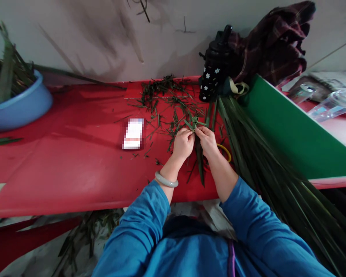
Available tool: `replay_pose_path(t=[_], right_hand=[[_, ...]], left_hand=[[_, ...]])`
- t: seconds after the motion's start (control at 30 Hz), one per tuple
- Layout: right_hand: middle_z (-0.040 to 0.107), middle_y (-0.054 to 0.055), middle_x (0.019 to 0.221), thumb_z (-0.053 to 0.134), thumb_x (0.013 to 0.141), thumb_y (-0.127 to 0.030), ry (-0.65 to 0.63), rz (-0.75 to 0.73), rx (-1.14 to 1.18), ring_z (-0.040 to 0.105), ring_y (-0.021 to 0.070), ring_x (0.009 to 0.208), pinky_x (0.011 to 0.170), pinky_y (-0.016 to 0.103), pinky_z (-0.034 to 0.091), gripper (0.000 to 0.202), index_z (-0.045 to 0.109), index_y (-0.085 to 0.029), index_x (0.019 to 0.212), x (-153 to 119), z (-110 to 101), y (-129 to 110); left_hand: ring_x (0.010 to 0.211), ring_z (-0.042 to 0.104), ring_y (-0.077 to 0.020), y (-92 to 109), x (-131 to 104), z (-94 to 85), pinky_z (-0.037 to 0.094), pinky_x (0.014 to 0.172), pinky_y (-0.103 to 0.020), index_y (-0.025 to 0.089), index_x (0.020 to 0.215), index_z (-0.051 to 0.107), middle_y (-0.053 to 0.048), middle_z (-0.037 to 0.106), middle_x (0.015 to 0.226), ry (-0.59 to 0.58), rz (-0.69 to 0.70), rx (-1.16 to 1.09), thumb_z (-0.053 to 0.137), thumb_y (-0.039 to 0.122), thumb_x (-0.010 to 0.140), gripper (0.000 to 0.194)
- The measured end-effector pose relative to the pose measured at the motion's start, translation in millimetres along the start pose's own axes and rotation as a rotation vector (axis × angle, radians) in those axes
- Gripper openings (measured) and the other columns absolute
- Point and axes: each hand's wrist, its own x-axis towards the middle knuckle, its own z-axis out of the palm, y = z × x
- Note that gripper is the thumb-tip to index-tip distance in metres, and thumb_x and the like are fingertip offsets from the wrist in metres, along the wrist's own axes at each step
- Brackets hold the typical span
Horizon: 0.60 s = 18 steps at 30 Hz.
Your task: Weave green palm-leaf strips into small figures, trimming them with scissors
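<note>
Both hands meet over the red table (103, 173), closed on a small piece woven from green leaf strips (195, 122). My left hand (183, 144) pinches it from the left, a pale bangle (166, 179) round that wrist. From the right, my right hand (207, 141) grips the same piece between thumb and fingers. Short strip ends stick out above the fingertips. A long dark leaf strip (200, 165) hangs down between the wrists. By my right wrist shows a yellow loop (225, 152), perhaps a scissor handle, partly hidden by the forearm.
Leaf scraps (161, 90) litter the table behind my hands. A phone (133, 134) lies left. Long palm leaves (256, 173) spread along the right, beside a green board (300, 134). A black flowered bottle (215, 69) stands at the back; a blue basin (23, 102) sits far left.
</note>
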Motion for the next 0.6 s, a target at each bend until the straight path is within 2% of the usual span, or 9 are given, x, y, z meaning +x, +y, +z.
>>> replay_pose_path(t=[0.6], right_hand=[[0.046, -0.005, 0.055, 0.060, 0.059, -0.042, -0.026, 0.022, -0.030, 0.038, 0.0078, 0.055, 0.054, 0.023, 0.032, 0.026, 0.052, -0.017, 0.058, -4.2, 2.7, -6.1]], left_hand=[[0.074, 0.056, -0.0163, 2.3, -0.8, -3.4, 0.047, 0.074, -0.031, 0.017, 0.062, 0.052, -0.005, 0.056, 0.067, 0.003, -0.153, 0.064, 0.048, 0.016, 0.076, 0.015]])
